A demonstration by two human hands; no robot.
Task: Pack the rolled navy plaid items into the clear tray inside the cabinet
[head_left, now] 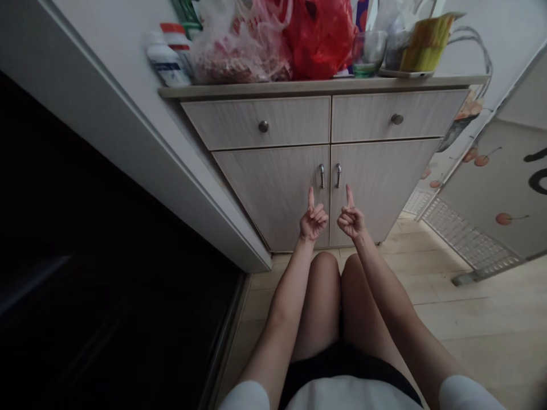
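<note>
My left hand (314, 221) is held out before the cabinet (273, 193), its index finger stretched upward and the other fingers curled in. Mirroring it, my right hand (351, 220) also points with its index finger, the rest folded into the palm. Neither hand shows anything in its grip. Just above the left fingertip is the left door handle (322, 176), a small metal pull. The right door handle (338, 175) is just above and left of the right fingertip. Both cabinet doors and the two drawers with round knobs (263, 126) are closed.
On the cabinet top stand white bottles (168, 64), a clear plastic bag (239, 57), a red plastic bag (320, 42), a glass (368, 54) and a yellow packet (425, 45). A cherry-patterned screen (491, 188) is at the right. A dark doorway (106, 256) lies left.
</note>
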